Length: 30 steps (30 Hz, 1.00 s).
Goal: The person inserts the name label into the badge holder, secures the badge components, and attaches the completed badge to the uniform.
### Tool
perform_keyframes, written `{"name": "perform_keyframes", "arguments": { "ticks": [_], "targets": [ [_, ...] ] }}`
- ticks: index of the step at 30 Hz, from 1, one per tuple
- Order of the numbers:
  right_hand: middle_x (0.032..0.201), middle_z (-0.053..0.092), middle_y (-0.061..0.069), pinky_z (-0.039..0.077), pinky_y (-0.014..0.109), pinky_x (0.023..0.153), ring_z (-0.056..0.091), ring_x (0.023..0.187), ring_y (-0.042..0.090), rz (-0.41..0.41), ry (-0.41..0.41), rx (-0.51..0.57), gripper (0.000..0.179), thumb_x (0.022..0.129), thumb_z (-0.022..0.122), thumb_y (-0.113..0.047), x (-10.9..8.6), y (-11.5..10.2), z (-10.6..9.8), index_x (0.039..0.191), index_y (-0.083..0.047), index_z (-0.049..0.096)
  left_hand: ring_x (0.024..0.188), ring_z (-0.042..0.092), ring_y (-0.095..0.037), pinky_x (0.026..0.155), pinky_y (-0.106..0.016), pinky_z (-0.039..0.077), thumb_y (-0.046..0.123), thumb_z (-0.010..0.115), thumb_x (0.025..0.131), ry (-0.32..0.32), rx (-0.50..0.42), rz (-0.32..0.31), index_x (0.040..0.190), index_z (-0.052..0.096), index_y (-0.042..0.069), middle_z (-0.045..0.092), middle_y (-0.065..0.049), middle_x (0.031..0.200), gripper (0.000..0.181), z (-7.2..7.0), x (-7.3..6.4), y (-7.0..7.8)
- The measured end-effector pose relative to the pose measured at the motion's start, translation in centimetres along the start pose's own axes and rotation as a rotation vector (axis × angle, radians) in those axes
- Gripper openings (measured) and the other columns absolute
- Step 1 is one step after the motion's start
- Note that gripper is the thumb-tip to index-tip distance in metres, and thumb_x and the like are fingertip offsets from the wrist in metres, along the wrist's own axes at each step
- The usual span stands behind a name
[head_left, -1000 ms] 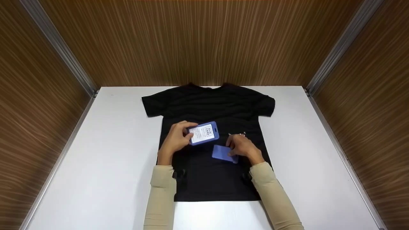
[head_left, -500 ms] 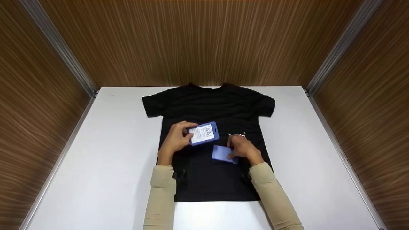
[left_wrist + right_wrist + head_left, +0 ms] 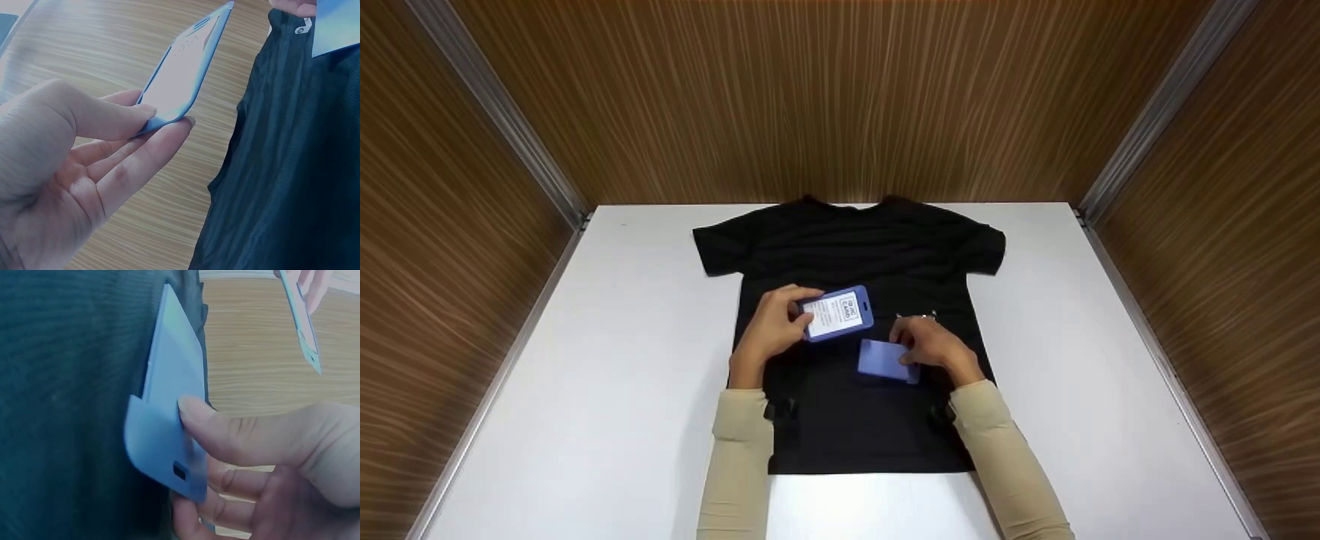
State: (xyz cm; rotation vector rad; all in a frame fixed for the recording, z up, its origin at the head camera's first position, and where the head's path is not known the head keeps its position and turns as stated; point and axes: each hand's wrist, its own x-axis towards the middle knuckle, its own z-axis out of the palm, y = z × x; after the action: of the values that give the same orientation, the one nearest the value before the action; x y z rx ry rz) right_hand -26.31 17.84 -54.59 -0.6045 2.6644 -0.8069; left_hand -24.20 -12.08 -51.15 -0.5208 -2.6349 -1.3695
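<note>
My left hand (image 3: 772, 322) grips the lower end of a blue badge holder (image 3: 855, 325), thumb on its face and fingers behind. A white printed card (image 3: 834, 313) shows inside its frame. My right hand (image 3: 931, 343) pinches a flat blue badge-holder cover (image 3: 879, 358), thumb on top and fingers beneath. Seen from the right wrist, this cover (image 3: 174, 365) has a wider end with a slot, near the thumb. The two blue pieces are apart, both over a black T-shirt (image 3: 855, 427).
The T-shirt lies spread flat on a white table (image 3: 607, 337). Just beyond my right hand is a small shiny thing (image 3: 916, 315), partly hidden by the hand. Wood-grain panels (image 3: 840, 97) wall the table at the back and both sides.
My right thumb has shifted a little on the blue cover, whose tilt and sheen have changed slightly. The left hand and the badge holder stay nearly still.
</note>
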Motion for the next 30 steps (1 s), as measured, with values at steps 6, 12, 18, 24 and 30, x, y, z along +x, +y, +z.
{"name": "perform_keyframes", "arguments": {
  "ticks": [6, 12, 18, 24, 30],
  "targets": [
    [0.095, 0.074, 0.012, 0.055, 0.044, 0.086, 0.064, 0.090, 0.024, -0.026, 0.031, 0.060, 0.024, 0.078, 0.081, 0.006, -0.1, 0.6, -0.4, 0.098, -0.006, 0.076, 0.087, 0.064, -0.023, 0.078, -0.041, 0.056, -0.007, 0.068, 0.091, -0.008, -0.007, -0.014, 0.124, 0.075, 0.008, 0.072, -0.012, 0.114, 0.037, 0.1, 0.0, 0.1],
    [0.093, 0.074, 0.012, 0.054, 0.039, 0.079, 0.064, 0.087, 0.022, -0.051, 0.074, 0.085, 0.019, 0.080, 0.082, 0.001, -0.1, 1.1, -0.9, 0.097, -0.006, 0.076, 0.088, 0.064, -0.024, 0.080, -0.044, 0.057, -0.007, 0.068, 0.091, -0.008, -0.004, -0.021, 0.124, 0.075, 0.009, 0.072, -0.012, 0.114, 0.037, 0.1, 0.0, 0.0],
    [0.093, 0.071, 0.012, 0.053, 0.029, 0.067, 0.062, 0.077, 0.017, -0.059, 0.061, 0.147, 0.013, 0.086, 0.078, -0.002, -0.2, 1.3, -1.4, 0.099, -0.005, 0.075, 0.088, 0.064, -0.024, 0.079, -0.040, 0.056, -0.007, 0.068, 0.091, -0.009, 0.004, -0.015, 0.124, 0.075, 0.008, 0.072, -0.012, 0.113, 0.037, 0.2, 0.0, -0.1],
    [0.096, 0.073, 0.014, 0.051, 0.027, 0.066, 0.060, 0.075, 0.015, -0.094, 0.082, 0.167, 0.010, 0.089, 0.076, -0.003, -0.3, 1.5, -1.7, 0.099, -0.005, 0.076, 0.087, 0.063, -0.022, 0.078, -0.034, 0.053, -0.006, 0.068, 0.091, -0.007, 0.013, -0.008, 0.124, 0.075, 0.008, 0.072, -0.012, 0.113, 0.037, 0.2, 0.0, -0.2],
    [0.096, 0.076, 0.015, 0.053, 0.027, 0.064, 0.063, 0.070, 0.013, -0.094, 0.136, 0.186, 0.008, 0.091, 0.076, -0.006, -0.3, 1.2, -1.9, 0.099, -0.005, 0.077, 0.084, 0.062, -0.019, 0.077, -0.032, 0.051, -0.007, 0.069, 0.089, -0.001, 0.015, 0.004, 0.124, 0.075, 0.008, 0.072, -0.010, 0.112, 0.038, 0.1, 0.1, -0.3]
  ]
}}
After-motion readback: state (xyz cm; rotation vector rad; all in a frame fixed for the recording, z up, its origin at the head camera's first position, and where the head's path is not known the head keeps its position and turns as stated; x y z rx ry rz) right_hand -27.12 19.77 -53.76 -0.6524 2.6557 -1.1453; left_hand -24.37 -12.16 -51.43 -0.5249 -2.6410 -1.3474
